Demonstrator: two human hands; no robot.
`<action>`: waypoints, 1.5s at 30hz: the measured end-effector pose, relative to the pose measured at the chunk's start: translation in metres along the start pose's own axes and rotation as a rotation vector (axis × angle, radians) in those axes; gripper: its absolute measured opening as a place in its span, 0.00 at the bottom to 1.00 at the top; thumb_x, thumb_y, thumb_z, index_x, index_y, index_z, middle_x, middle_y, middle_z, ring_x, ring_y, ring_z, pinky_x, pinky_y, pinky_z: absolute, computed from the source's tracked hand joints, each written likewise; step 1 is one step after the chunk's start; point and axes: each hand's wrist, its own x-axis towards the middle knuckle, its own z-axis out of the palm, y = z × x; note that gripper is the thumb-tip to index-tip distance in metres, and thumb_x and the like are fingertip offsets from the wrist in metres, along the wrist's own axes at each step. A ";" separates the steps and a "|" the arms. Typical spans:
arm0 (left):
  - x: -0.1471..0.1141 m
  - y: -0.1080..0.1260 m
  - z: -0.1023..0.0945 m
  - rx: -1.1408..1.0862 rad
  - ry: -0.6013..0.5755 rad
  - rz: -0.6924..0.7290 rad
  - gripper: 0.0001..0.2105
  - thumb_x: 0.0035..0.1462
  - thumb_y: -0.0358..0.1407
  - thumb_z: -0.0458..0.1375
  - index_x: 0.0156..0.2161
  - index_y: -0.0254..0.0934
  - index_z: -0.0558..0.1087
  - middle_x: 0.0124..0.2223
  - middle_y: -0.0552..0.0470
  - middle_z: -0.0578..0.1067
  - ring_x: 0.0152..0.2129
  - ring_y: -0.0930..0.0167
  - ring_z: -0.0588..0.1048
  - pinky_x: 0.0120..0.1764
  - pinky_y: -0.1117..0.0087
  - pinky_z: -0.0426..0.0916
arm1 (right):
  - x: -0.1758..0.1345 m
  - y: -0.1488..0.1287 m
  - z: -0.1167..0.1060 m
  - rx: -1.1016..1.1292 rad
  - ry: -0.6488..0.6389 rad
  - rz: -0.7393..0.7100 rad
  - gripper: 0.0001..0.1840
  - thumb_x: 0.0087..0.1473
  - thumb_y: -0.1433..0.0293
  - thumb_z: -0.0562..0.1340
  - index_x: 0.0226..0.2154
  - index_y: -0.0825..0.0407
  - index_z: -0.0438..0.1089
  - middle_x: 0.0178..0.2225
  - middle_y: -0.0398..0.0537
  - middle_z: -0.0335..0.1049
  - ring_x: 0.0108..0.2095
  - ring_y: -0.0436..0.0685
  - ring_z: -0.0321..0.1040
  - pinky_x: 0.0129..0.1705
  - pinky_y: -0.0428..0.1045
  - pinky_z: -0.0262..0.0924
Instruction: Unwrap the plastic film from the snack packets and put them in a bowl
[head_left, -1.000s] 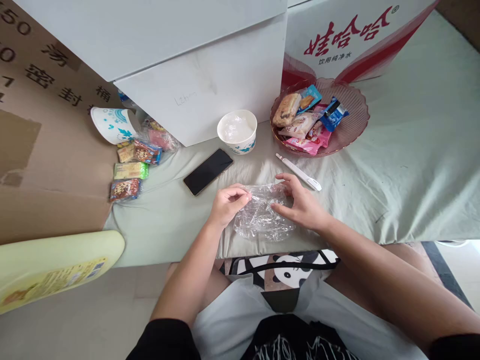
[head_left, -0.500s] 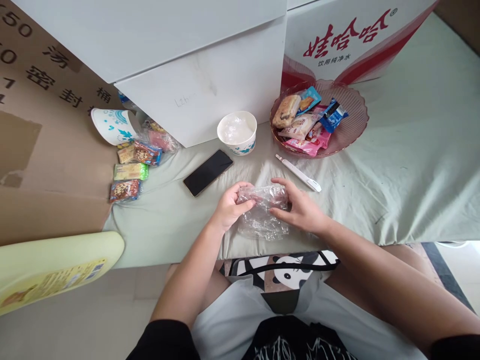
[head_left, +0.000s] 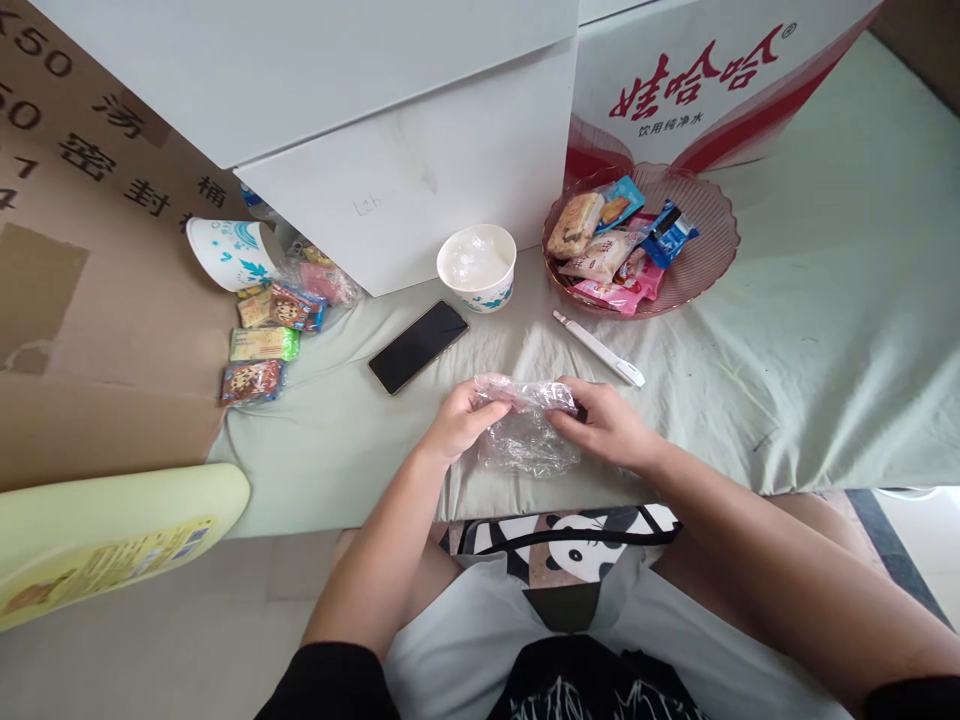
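Note:
A crinkled clear plastic bag (head_left: pixel 529 440) hangs between my hands, close to the front edge of the cloth-covered table. My left hand (head_left: pixel 466 418) pinches its upper left edge, thumb on top. On the other side my right hand (head_left: pixel 604 422) has thumb and fingers closed on the upper right edge. Just beyond the hands lie a black phone (head_left: pixel 418 346), left, and a white pen-like stick (head_left: pixel 598 347), right. Behind the phone stands a paper bowl (head_left: pixel 491 295) with clear plastic inside.
A pink ribbed bowl (head_left: pixel 716 235) holds several wrapped snacks. More snack packets (head_left: pixel 262 343) lie at the left beside a tipped paper cup (head_left: pixel 229 250). White boxes (head_left: pixel 420 190) line the back, a cardboard box (head_left: pixel 112 300) the left. A pale green container (head_left: pixel 127 530) is at front left.
My right hand's fingers, apart before, have closed on the bag's upper right edge. The bag's top edge is now stretched between both hands. My left hand keeps its hold.

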 end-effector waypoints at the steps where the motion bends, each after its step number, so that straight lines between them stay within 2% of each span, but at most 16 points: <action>1: 0.000 0.000 0.000 0.011 -0.004 0.003 0.11 0.48 0.39 0.68 0.36 0.36 0.79 0.34 0.50 0.82 0.33 0.67 0.79 0.42 0.67 0.72 | 0.000 0.000 0.000 -0.003 -0.004 0.003 0.08 0.56 0.64 0.55 0.27 0.49 0.59 0.25 0.41 0.61 0.26 0.51 0.59 0.30 0.49 0.53; 11: -0.001 0.001 -0.001 0.096 -0.041 0.031 0.06 0.52 0.36 0.64 0.35 0.36 0.77 0.32 0.53 0.79 0.31 0.71 0.75 0.39 0.70 0.68 | 0.000 -0.002 0.001 -0.021 -0.021 0.019 0.07 0.56 0.65 0.56 0.28 0.48 0.59 0.23 0.40 0.61 0.24 0.51 0.59 0.30 0.49 0.52; 17: -0.002 0.001 -0.002 0.141 -0.071 0.052 0.06 0.55 0.36 0.61 0.35 0.37 0.78 0.34 0.52 0.79 0.33 0.69 0.76 0.40 0.69 0.68 | 0.000 -0.001 0.000 -0.031 -0.023 0.019 0.07 0.56 0.65 0.56 0.28 0.48 0.59 0.23 0.41 0.62 0.24 0.51 0.59 0.31 0.49 0.52; 24: -0.003 0.002 -0.001 0.154 -0.055 0.043 0.06 0.54 0.37 0.63 0.34 0.37 0.78 0.32 0.52 0.79 0.32 0.69 0.76 0.38 0.69 0.69 | 0.001 0.000 0.000 -0.029 -0.023 0.020 0.06 0.56 0.66 0.57 0.29 0.48 0.60 0.23 0.41 0.63 0.24 0.51 0.59 0.30 0.49 0.52; 31: 0.000 -0.010 0.003 0.024 0.188 0.078 0.12 0.53 0.45 0.66 0.33 0.36 0.78 0.29 0.51 0.79 0.28 0.69 0.78 0.35 0.68 0.72 | 0.001 0.001 0.000 0.017 -0.009 0.086 0.10 0.60 0.60 0.56 0.31 0.48 0.59 0.23 0.40 0.63 0.24 0.51 0.60 0.29 0.49 0.52; 34: 0.001 -0.015 0.001 -0.018 0.225 0.071 0.15 0.54 0.48 0.66 0.36 0.37 0.77 0.27 0.53 0.78 0.26 0.69 0.78 0.33 0.69 0.73 | 0.001 0.003 0.001 0.128 -0.035 0.072 0.12 0.59 0.57 0.58 0.34 0.49 0.60 0.22 0.38 0.61 0.23 0.50 0.58 0.28 0.48 0.52; 36: 0.001 -0.014 -0.001 -0.076 0.185 0.040 0.18 0.52 0.50 0.67 0.39 0.37 0.76 0.29 0.53 0.79 0.25 0.69 0.78 0.32 0.68 0.74 | 0.001 0.004 0.001 0.188 -0.051 0.059 0.13 0.58 0.57 0.60 0.35 0.50 0.62 0.24 0.39 0.63 0.25 0.50 0.60 0.28 0.48 0.54; 38: 0.000 -0.010 -0.003 -0.122 0.088 -0.012 0.22 0.48 0.51 0.70 0.41 0.37 0.75 0.31 0.52 0.81 0.24 0.69 0.78 0.31 0.68 0.75 | 0.000 0.006 0.001 0.219 -0.016 0.067 0.12 0.58 0.58 0.60 0.35 0.50 0.65 0.25 0.40 0.64 0.26 0.51 0.61 0.29 0.48 0.55; 41: -0.001 -0.003 -0.003 -0.086 -0.028 -0.088 0.22 0.46 0.49 0.71 0.41 0.37 0.75 0.27 0.53 0.79 0.21 0.71 0.77 0.25 0.72 0.71 | 0.001 0.007 0.000 0.253 0.039 0.103 0.13 0.59 0.58 0.59 0.35 0.50 0.65 0.25 0.40 0.63 0.26 0.51 0.60 0.29 0.48 0.55; 45: -0.002 0.000 -0.001 -0.064 0.019 -0.132 0.20 0.46 0.48 0.71 0.39 0.36 0.74 0.20 0.59 0.73 0.15 0.73 0.73 0.20 0.73 0.69 | 0.001 0.005 0.001 0.326 0.006 0.086 0.13 0.57 0.58 0.61 0.37 0.50 0.65 0.26 0.41 0.65 0.26 0.51 0.61 0.29 0.48 0.57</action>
